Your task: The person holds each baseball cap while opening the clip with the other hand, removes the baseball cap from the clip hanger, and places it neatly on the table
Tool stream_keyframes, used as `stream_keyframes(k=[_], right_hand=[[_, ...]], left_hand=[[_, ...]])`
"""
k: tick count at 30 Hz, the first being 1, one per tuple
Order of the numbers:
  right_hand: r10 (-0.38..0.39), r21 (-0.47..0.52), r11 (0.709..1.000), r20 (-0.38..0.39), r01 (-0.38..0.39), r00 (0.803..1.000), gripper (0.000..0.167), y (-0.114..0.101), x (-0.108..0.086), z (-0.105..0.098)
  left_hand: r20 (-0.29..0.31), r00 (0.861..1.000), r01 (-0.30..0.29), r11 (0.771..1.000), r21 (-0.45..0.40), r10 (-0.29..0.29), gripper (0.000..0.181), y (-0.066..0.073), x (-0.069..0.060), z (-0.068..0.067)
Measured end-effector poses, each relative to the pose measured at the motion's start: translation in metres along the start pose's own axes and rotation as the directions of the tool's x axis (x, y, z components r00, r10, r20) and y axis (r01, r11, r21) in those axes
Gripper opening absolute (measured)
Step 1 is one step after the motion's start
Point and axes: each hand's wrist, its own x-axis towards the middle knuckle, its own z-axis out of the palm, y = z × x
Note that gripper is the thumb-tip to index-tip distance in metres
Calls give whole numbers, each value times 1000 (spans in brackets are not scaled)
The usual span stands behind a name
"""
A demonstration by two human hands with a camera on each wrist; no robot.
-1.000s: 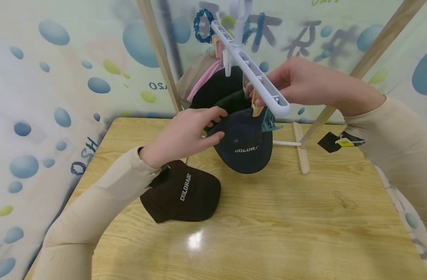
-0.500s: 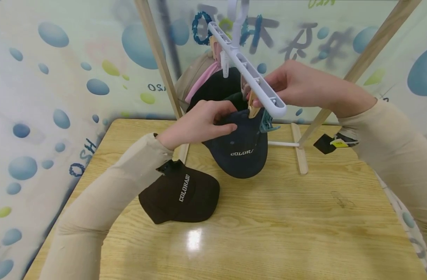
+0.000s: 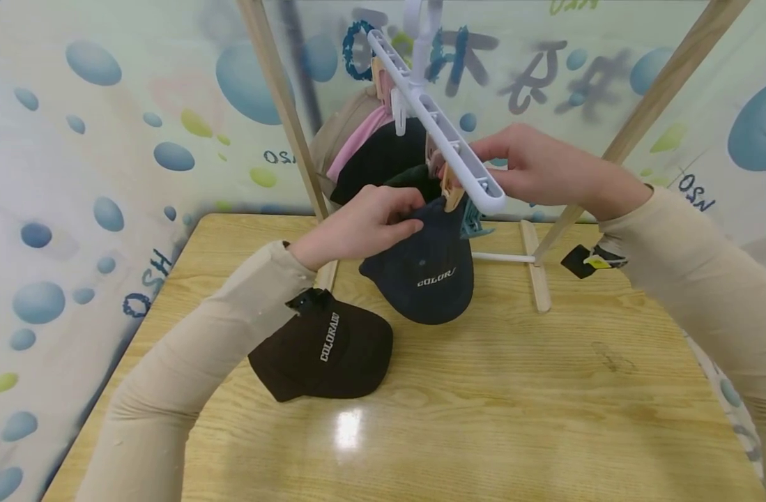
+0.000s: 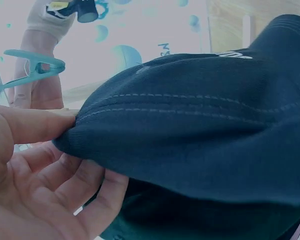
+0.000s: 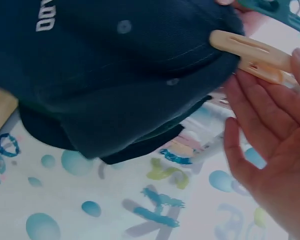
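In the head view a navy cap [image 3: 429, 268] hangs under the white clip hanger [image 3: 439, 129]. My left hand [image 3: 370, 224] pinches the cap's edge between thumb and fingers, plain in the left wrist view too. A pale orange clip [image 5: 252, 52] bites the cap's edge in the right wrist view, and my right hand [image 5: 275, 135] has its thumb and fingers at the clip's far end. Beside it is a teal clip [image 3: 473, 222]. A dark green cap [image 3: 414, 183] lies directly behind the navy one.
Black [image 3: 383, 157], pink [image 3: 357, 143] and beige caps [image 3: 340, 125] hang farther back. A dark brown cap [image 3: 332, 355] lies on the wooden table [image 3: 483, 418]. Wooden stand legs [image 3: 282, 97] rise at both sides, joined low down by a white bar [image 3: 502, 258].
My left hand has moved right from beside the navy cap and now pinches its edge. The cap has shifted slightly left and down. My right hand stays by the orange clip.
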Motion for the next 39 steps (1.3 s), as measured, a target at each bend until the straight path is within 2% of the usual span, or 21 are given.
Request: stream_keyframes(k=[5,13,21,30,33,39], right_hand=[[-58,-88,995,-60,52,997,13,5,-2,1],[-140,-241,964,-102,112,985,12,3,-2,0],[-132,-246,965,-139,95,981,9,2,-6,-1],[-124,-244,967,-178,78,976,14,8,-13,-4],[-117,-237,969,-178,73,977,15,9,-14,-4],[-117,-228,971,-171,76,978,19,8,-14,-5]], left_hand=[[20,1000,17,1000,22,-18,4,0,0,-1],[63,993,99,995,26,-101,6,1,-8,-2],[82,984,159,987,23,-160,6,1,-17,-3],[110,973,204,979,8,-204,3,-1,-37,-6],[97,975,199,980,-4,-198,3,0,-44,-5],[58,991,121,993,-5,-120,3,6,-60,-2]])
